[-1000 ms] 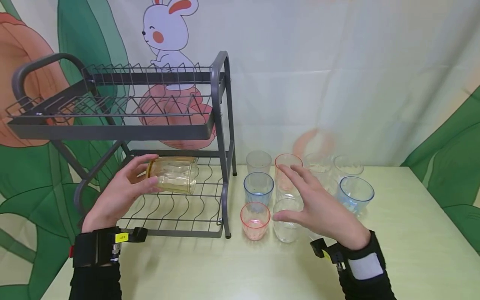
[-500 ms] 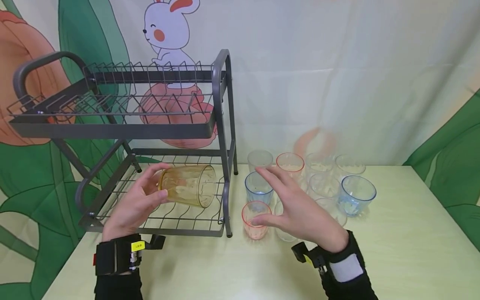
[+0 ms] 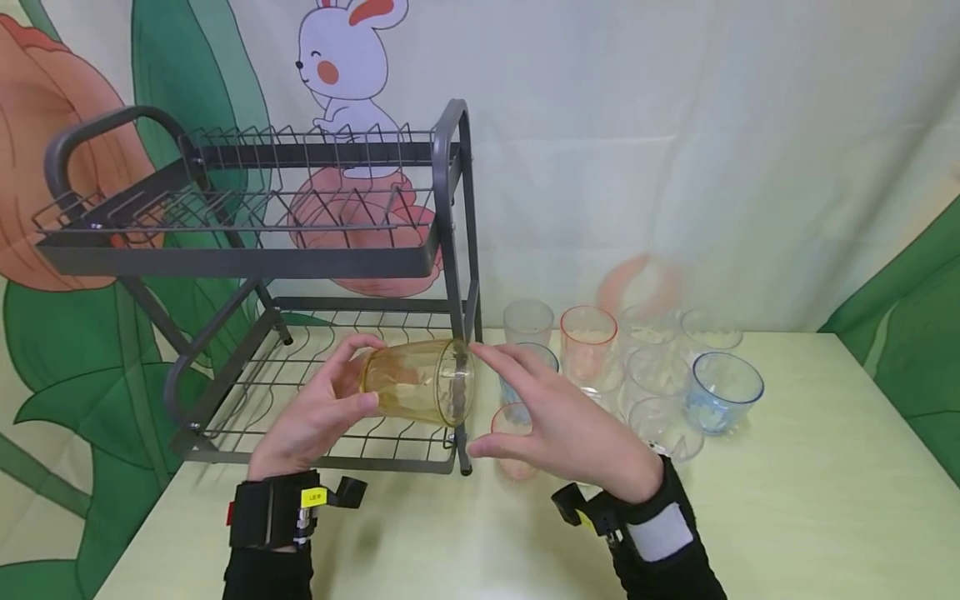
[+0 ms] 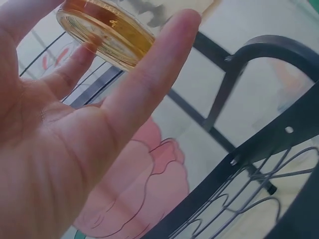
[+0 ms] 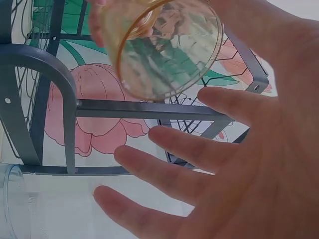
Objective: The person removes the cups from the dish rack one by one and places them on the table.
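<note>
My left hand (image 3: 311,417) grips an amber drinking glass (image 3: 412,382) by its base end, thumb in front and fingers behind. The glass lies sideways in the air before the lower rack tier, its mouth facing right. In the left wrist view the thick base of the glass (image 4: 107,37) shows between thumb and fingers. My right hand (image 3: 570,421) is spread beside the mouth of the glass, its fingertips close to the rim; contact cannot be told from the head view. In the right wrist view the right fingers (image 5: 184,149) are extended below the glass rim.
A dark two-tier dish rack (image 3: 247,262) stands at left. To the right on the table (image 3: 810,500) are several glasses: a blue-rimmed glass (image 3: 723,392), a red-rimmed glass (image 3: 588,337), a small pink glass (image 3: 513,467) partly behind the right hand, and several clear ones.
The left hand has carried the amber glass rightward from inside the lower rack area. The right hand has moved left, away from above the glasses, to the mouth of the amber glass.
</note>
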Action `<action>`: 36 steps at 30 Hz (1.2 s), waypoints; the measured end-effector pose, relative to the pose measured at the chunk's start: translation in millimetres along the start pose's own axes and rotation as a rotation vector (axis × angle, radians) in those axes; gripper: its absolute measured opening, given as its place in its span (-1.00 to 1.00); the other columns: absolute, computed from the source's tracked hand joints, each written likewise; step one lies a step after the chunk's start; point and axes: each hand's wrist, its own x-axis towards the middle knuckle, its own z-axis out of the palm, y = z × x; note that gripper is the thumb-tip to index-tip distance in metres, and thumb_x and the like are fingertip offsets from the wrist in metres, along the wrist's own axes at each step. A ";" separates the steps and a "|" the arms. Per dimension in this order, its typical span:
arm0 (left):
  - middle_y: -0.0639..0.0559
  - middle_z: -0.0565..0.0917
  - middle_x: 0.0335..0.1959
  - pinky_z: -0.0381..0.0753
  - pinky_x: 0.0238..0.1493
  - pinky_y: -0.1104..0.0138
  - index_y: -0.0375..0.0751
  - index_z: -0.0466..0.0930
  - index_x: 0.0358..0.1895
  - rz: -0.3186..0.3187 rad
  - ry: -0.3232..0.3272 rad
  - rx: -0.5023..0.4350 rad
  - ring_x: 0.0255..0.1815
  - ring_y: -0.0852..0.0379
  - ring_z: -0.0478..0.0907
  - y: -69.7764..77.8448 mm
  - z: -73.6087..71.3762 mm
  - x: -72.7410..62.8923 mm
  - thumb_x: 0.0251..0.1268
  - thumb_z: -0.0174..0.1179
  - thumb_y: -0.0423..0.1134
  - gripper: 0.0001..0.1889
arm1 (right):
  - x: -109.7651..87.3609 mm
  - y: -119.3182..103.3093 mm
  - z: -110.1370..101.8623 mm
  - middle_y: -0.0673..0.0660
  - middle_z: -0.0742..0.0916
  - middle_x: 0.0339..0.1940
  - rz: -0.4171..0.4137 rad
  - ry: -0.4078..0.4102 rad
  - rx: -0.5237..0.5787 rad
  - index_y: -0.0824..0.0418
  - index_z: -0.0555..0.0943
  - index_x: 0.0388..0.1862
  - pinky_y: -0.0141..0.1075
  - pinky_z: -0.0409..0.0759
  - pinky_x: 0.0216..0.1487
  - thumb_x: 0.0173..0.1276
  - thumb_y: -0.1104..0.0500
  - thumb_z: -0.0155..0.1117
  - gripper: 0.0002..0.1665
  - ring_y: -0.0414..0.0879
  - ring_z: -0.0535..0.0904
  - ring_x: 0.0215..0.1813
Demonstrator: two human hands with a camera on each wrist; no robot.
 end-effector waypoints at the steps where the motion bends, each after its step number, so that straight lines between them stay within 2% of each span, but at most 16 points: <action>1: -0.24 0.32 0.29 0.56 0.16 0.12 0.06 0.25 0.28 -0.007 -0.001 0.004 0.20 -0.12 0.41 -0.8 1.7 0.9 0.37 0.14 -0.48 -0.47 | 0.3 -0.7 0.2 0.08 0.31 0.44 0.003 -0.001 -0.001 -0.09 0.09 0.58 -0.10 0.52 0.21 0.14 -0.31 0.40 0.12 -0.04 0.41 0.32; 5: -0.24 0.33 0.28 0.58 0.14 0.11 0.01 0.22 0.30 -0.019 -0.017 -0.012 0.20 -0.12 0.41 -3.9 10.5 6.7 0.33 0.18 -0.48 -0.44 | 0.0 -1.6 -0.6 0.11 0.35 0.42 0.013 0.009 -0.006 -0.10 0.08 0.59 -0.09 0.56 0.16 0.16 -0.27 0.41 0.11 -0.02 0.46 0.26; 9: -0.26 0.28 0.29 0.58 0.11 0.12 0.00 0.20 0.27 -0.015 -0.027 -0.040 0.21 -0.15 0.37 -7.8 23.0 15.0 0.28 0.22 -0.49 -0.41 | -1.0 1.0 -2.8 0.13 0.40 0.39 0.016 0.039 -0.014 -0.07 0.07 0.59 -0.07 0.55 0.19 0.19 -0.23 0.42 0.11 -0.03 0.45 0.27; 13: -0.25 0.25 0.31 0.58 0.09 0.11 -0.01 0.21 0.24 -0.031 -0.019 -0.027 0.20 -0.19 0.36 -9.7 34.3 20.7 0.23 0.31 -0.44 -0.39 | -1.9 2.3 -4.0 0.13 0.42 0.39 0.011 0.067 -0.019 -0.02 0.06 0.59 -0.04 0.52 0.22 0.18 -0.20 0.46 0.13 -0.01 0.43 0.29; 16: -0.23 0.25 0.33 0.58 0.10 0.08 0.01 0.18 0.24 -0.063 -0.021 -0.004 0.20 -0.19 0.38 -10.2 39.5 22.3 0.21 0.34 -0.40 -0.36 | -3.2 1.8 -3.2 0.14 0.41 0.38 0.012 0.067 -0.009 -0.01 0.04 0.60 -0.05 0.56 0.17 0.19 -0.16 0.46 0.13 0.01 0.48 0.22; 21: -0.25 0.31 0.29 0.60 0.06 0.10 0.01 0.15 0.22 -0.071 -0.042 0.024 0.16 -0.19 0.42 -8.8 45.8 27.7 0.20 0.33 -0.41 -0.36 | -3.7 1.8 -4.5 0.15 0.40 0.34 -0.003 0.078 -0.017 -0.04 0.01 0.60 -0.09 0.59 0.10 0.22 -0.10 0.46 0.12 -0.02 0.50 0.15; 24: -0.28 0.35 0.25 0.58 0.07 0.08 0.01 0.16 0.20 -0.061 -0.047 0.041 0.16 -0.19 0.41 -7.3 48.6 30.3 0.17 0.34 -0.41 -0.36 | -3.6 0.8 -6.3 0.13 0.39 0.35 -0.011 0.098 -0.023 -0.06 0.02 0.60 -0.08 0.58 0.12 0.22 -0.06 0.47 0.11 -0.03 0.48 0.18; 28: -0.25 0.35 0.27 0.55 0.10 0.02 0.05 0.18 0.19 -0.063 -0.056 0.033 0.21 -0.19 0.37 -6.4 50.6 29.8 0.16 0.36 -0.39 -0.36 | -4.2 -2.9 -7.0 0.06 0.34 0.41 -0.028 0.115 0.001 -0.09 0.04 0.59 -0.03 0.54 0.17 0.21 -0.06 0.46 0.09 -0.04 0.43 0.25; 36: -0.20 0.29 0.32 0.55 0.12 0.05 0.05 0.22 0.20 -0.051 -0.050 -0.011 0.26 -0.19 0.31 -6.3 52.2 26.3 0.13 0.42 -0.34 -0.34 | -3.2 -7.5 -4.7 0.01 0.28 0.45 -0.038 0.117 0.056 -0.12 0.06 0.58 -0.19 0.59 0.10 0.21 -0.04 0.47 0.08 -0.07 0.42 0.26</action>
